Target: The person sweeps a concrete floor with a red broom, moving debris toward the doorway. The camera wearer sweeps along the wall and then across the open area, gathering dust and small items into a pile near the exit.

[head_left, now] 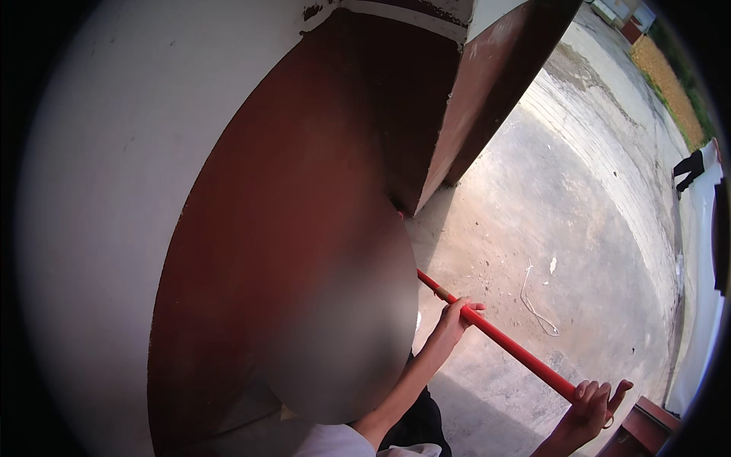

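A long red pole (518, 349) slants across the lower right, above the concrete ground. My left hand (455, 318) supports it partway along, palm beneath and fingers curling round it. My right hand (588, 411) is closed round its near right end, with one finger sticking out. A small ring (608, 421) shows at that end. Toward the left, past a brownish band, the pole passes behind a blurred grey shape (343, 350). Its far end is hidden, so what it carries cannot be told.
A red-and-white wall (228, 228) fills the left, close by. A projecting wall corner (472, 99) stands ahead. White string (533, 305) and small scraps lie on the concrete ground (594, 251). A dark red object (647, 426) is at the lower right.
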The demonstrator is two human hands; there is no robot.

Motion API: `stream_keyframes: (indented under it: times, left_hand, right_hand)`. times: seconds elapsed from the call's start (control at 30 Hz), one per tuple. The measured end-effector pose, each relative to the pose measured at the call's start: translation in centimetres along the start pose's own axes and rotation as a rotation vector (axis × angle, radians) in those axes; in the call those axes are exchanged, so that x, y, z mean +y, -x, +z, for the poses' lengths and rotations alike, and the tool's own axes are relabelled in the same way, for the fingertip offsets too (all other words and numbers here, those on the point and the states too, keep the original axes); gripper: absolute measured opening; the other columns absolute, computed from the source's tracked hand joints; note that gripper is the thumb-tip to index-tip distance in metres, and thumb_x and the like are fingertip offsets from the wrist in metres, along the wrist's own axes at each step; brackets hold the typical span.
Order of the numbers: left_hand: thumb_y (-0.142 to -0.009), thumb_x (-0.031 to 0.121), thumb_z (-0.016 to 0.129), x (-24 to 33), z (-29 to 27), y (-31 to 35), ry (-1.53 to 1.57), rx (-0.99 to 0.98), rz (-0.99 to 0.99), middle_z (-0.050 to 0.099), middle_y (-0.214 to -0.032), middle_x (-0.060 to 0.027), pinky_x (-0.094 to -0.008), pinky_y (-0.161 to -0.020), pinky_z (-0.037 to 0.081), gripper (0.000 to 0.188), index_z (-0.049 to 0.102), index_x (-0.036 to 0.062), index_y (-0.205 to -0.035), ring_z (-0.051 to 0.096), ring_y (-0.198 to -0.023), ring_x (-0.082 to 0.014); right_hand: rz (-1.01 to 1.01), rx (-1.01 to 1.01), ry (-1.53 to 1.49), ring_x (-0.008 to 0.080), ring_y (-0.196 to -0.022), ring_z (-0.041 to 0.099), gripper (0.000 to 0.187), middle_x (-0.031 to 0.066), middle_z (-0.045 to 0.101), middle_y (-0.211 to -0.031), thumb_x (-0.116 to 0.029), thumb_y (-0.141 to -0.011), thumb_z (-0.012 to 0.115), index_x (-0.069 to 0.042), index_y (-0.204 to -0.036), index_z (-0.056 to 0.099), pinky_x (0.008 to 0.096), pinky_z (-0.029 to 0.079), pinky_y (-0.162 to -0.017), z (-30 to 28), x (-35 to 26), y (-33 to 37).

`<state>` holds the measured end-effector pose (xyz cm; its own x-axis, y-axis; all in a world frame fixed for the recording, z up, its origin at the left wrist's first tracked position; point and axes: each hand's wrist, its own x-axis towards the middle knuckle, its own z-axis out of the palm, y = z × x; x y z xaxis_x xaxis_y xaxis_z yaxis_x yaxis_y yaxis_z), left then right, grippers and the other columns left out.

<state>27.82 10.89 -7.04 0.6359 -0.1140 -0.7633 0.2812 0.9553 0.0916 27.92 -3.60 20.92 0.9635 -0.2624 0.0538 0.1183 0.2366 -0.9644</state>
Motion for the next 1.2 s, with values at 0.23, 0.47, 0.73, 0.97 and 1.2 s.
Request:
stream_keyframes:
  times: [0.23,0.47,0.73,0.97,1.2]
  left_hand:
    - [-0.074,0.014,0.046,0.2,-2.5,-5.2,-0.058,0.089,0.007,0.057,-0.077,-0.0192,-0.0318,-0.054,0.046,0.013,0.041,0.0023,-0.080,0.053,-0.054,-0.0211]
    - [-0.074,0.018,0.049,-2.3,-0.2,-0.7,-0.056,0.029,-0.053,0.058,-0.079,-0.0171,-0.0310,-0.060,0.049,0.023,0.043,-0.0004,-0.087,0.055,-0.055,-0.0207]
    - [-0.072,0.016,0.048,-1.2,-5.4,-6.2,-0.094,0.062,-0.003,0.058,-0.073,-0.0181,-0.0311,-0.053,0.048,0.019,0.043,0.0001,-0.080,0.054,-0.051,-0.0200]
    - [-0.075,0.019,0.050,-5.6,-1.0,-1.1,-0.043,-0.057,-0.156,0.058,-0.078,-0.0174,-0.0316,-0.060,0.048,0.024,0.044,-0.0019,-0.086,0.057,-0.059,-0.0213]
    - [-0.074,0.018,0.052,-4.1,-1.8,3.2,0.060,0.005,-0.045,0.058,-0.080,-0.0185,-0.0299,-0.061,0.048,0.022,0.043,0.0024,-0.086,0.057,-0.063,-0.0222]
  right_hand:
    - [0.147,0.132,0.054,0.0070,-0.049,0.028,0.027,-0.0023,0.027,-0.055,-0.005,-0.080,0.045,-0.005,-0.107,0.042,0.0239,0.033,-0.062,-0.4,4.1,0.5]
    - [0.091,0.175,0.051,0.0097,-0.047,0.031,0.038,-0.0029,0.029,-0.051,-0.003,-0.078,0.042,-0.016,-0.114,0.041,0.0300,0.037,-0.059,-1.2,-1.2,0.2]
    - [0.223,0.133,-0.012,0.0122,-0.053,0.036,0.024,-0.0003,0.035,-0.055,-0.001,-0.078,0.043,-0.010,-0.100,0.046,0.0321,0.038,-0.067,-1.5,3.7,1.1]
    - [0.124,0.312,0.095,0.0122,-0.050,0.034,0.021,-0.0001,0.033,-0.053,-0.001,-0.076,0.045,-0.008,-0.095,0.046,0.0303,0.038,-0.062,-0.7,-3.6,1.6]
    - [0.091,0.172,0.020,0.0097,-0.047,0.027,0.025,-0.0033,0.024,-0.052,0.003,-0.073,0.041,-0.012,-0.090,0.051,0.0261,0.030,-0.054,-1.7,-2.5,1.0]
